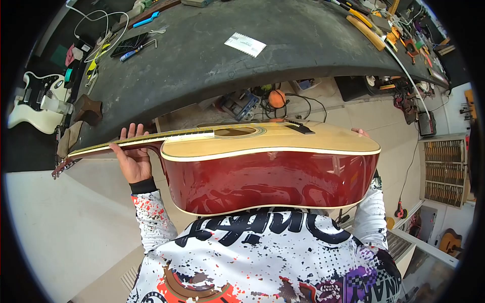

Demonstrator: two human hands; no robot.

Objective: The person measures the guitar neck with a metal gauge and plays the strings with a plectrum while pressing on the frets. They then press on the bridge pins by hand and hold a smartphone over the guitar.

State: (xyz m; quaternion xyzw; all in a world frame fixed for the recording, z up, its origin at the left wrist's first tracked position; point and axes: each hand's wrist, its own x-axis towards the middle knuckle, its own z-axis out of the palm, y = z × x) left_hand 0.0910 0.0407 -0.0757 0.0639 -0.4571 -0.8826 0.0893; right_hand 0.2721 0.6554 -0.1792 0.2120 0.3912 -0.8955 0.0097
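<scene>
An acoustic guitar (268, 179) with a natural top and glossy red sides is held across my front, the top tilted up and away from me. Its neck points to the left. My left hand (135, 165) cradles the neck from below, thumb on the near side and fingers reaching past the far side. At the wide end of the body, only the fingertips of my right hand (360, 132) show over the edge; the guitar hides the rest. A dark bridge (301, 128) sits on the top near the round soundhole (235, 132).
Beyond the guitar curves a dark workbench (202, 45) with a white card (245, 44), a screwdriver (136, 50) and tools on it. A white electric guitar body (30, 113) lies at far left. Cables and an orange round object (277, 99) are beneath the bench.
</scene>
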